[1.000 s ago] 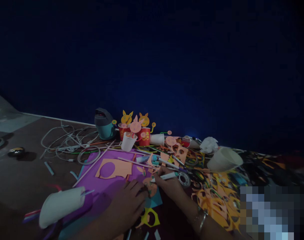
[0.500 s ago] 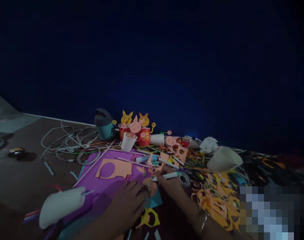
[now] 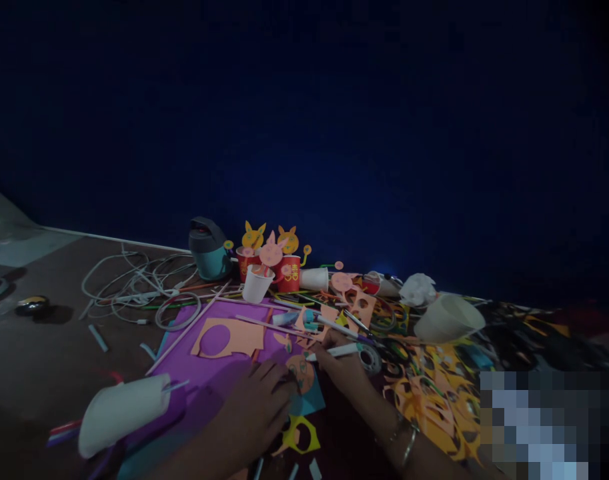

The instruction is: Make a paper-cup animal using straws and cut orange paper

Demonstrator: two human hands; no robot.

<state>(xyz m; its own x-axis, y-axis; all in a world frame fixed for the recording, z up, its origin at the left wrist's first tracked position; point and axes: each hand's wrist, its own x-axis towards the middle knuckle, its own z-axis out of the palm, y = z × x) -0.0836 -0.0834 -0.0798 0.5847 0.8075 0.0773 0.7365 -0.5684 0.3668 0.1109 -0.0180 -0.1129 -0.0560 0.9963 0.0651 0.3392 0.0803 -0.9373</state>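
My right hand (image 3: 337,363) holds a white marker pen (image 3: 334,351), its tip close to a small peach paper cutout (image 3: 300,373) with drawn marks. My left hand (image 3: 254,413) rests with curled fingers at the cutout's left edge, seeming to hold it down. Beneath them lies a purple paper sheet (image 3: 184,373), carrying a peach cutout with a round hole (image 3: 229,337). A blue paper piece (image 3: 304,403) and a yellow cutout (image 3: 299,435) lie below my hands. The marker's tip is hidden in the dim light.
Red paper cups topped with paper animal faces (image 3: 290,272) stand at the back beside a teal-grey appliance (image 3: 210,250). White paper cups (image 3: 123,415), tangled white cables (image 3: 134,283), a tape roll (image 3: 369,359) and scissors (image 3: 394,351) surround the sheet. A blurred patch covers the lower right.
The marker in my right hand has shifted slightly and lies a little flatter. My left hand has barely moved.
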